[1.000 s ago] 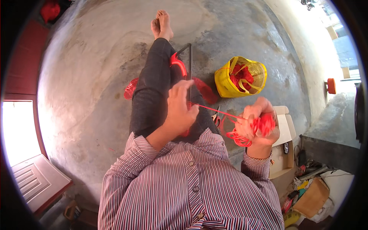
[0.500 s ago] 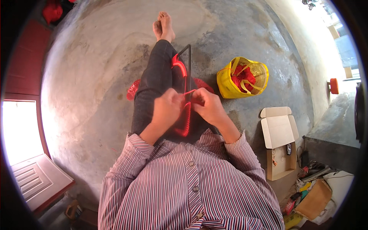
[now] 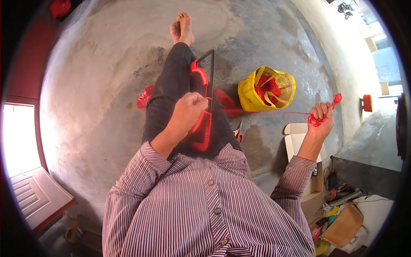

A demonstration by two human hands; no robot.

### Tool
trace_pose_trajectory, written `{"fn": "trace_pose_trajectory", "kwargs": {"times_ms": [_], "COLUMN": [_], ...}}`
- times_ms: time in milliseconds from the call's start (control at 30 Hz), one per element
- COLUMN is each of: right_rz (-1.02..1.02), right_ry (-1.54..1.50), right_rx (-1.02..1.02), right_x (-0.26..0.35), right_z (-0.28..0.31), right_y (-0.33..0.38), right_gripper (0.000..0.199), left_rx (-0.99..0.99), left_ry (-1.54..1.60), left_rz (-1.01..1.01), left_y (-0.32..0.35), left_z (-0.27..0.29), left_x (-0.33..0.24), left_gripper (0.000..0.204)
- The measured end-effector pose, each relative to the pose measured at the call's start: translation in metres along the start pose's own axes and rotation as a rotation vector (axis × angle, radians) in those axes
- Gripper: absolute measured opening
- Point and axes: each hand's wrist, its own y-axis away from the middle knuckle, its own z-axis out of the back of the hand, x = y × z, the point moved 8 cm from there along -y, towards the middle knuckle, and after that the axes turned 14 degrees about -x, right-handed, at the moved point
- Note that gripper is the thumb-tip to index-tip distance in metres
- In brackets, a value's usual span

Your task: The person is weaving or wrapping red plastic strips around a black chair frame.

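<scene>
On my lap lies a black metal rod frame, partly wrapped in red cord. A row of tight red coils runs down its near part, and a red curved section covers its far left part. My left hand pinches the red cord beside the frame's rod, thumb against fingers. Far out to the right, my right hand is closed round a small bundle of red cord, with a red end sticking up past the fingers. Between the hands a red strand is stretched nearly straight.
Scissors with dark red handles are beside my right thigh. A yellow bag of red material stands on the concrete floor. Farther right are an opened cardboard box, a grey ledge and piled clutter. A panelled board is at left.
My right hand has swung from beside the left hand far out to the right, drawing the red strand out long. My left hand stays near the frame. The scissors have come into sight.
</scene>
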Motion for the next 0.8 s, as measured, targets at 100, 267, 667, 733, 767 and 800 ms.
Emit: {"fn": "trace_pose_trajectory", "kwargs": {"times_ms": [100, 267, 667, 733, 767, 800], "right_rz": [0.194, -0.227, -0.284, -0.310, -0.302, -0.273], "right_ry": [0.300, 0.757, 1.005, 0.869, 0.834, 0.837], "right_rx": [-0.186, -0.136, 0.057, -0.013, -0.036, -0.086], "right_x": [0.002, -0.185, -0.186, -0.174, -0.173, -0.166], "right_z": [0.029, 0.010, -0.020, -0.016, -0.005, 0.015], "right_y": [0.002, 0.050, 0.064, 0.077, 0.075, 0.075], "right_gripper": [0.017, 0.029, 0.011, 0.012, 0.013, 0.013], "left_rx": [-0.064, -0.127, 0.038, 0.076, 0.065, 0.144], "left_ry": [-0.132, -0.240, 0.496, 0.583, 0.591, 0.571], "left_rz": [-0.141, -0.216, 0.540, 0.572, 0.574, 0.570], "left_y": [0.000, -0.002, 0.005, 0.007, 0.008, 0.004], "left_z": [0.000, -0.004, -0.024, -0.020, -0.019, -0.036], "left_x": [0.002, 0.001, 0.056, 0.057, 0.058, 0.057], "left_gripper": [0.015, 0.027, 0.012, 0.005, 0.005, 0.005]}}
